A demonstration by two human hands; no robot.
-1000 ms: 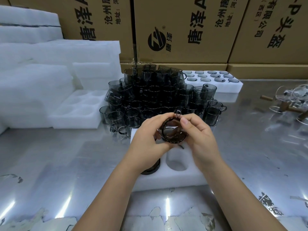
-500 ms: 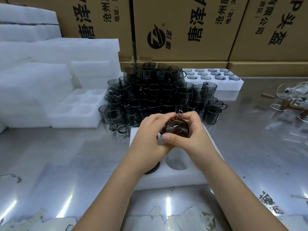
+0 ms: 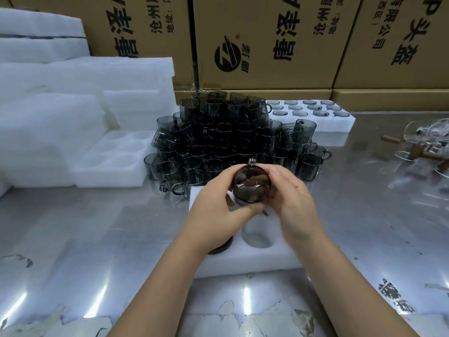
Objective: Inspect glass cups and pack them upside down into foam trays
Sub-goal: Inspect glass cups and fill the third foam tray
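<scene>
Over on the left of the surface (image 3: 73, 227), a spare tray (image 3: 114, 164) sits with bare pockets, and just beside it the heap of cups (image 3: 230, 142) waits. Now the middle: the left hand (image 3: 216, 212) has its fingers curled round the near-left side of one cup (image 3: 251, 184), thumb tucked beneath it. That cup is up in the air, above the far end of the packing tray (image 3: 243, 263). One round end is turned toward the camera, so its long axis tilts up and back toward the person, not straight down. Mouth or base showing? Can't tell through that dark glass. The right hand (image 3: 294, 210) wraps the other side, fingers gripping too, so both hands share it evenly. Just below, nearer the person, an open pocket (image 3: 257, 237) shows, right beside a packed cup (image 3: 221, 249) that the left wrist half hides. My read: the mouth has to face down, then a short drop toward the body into that free pocket. Further right, at the back, lies a filled tray (image 3: 311, 113).
</scene>
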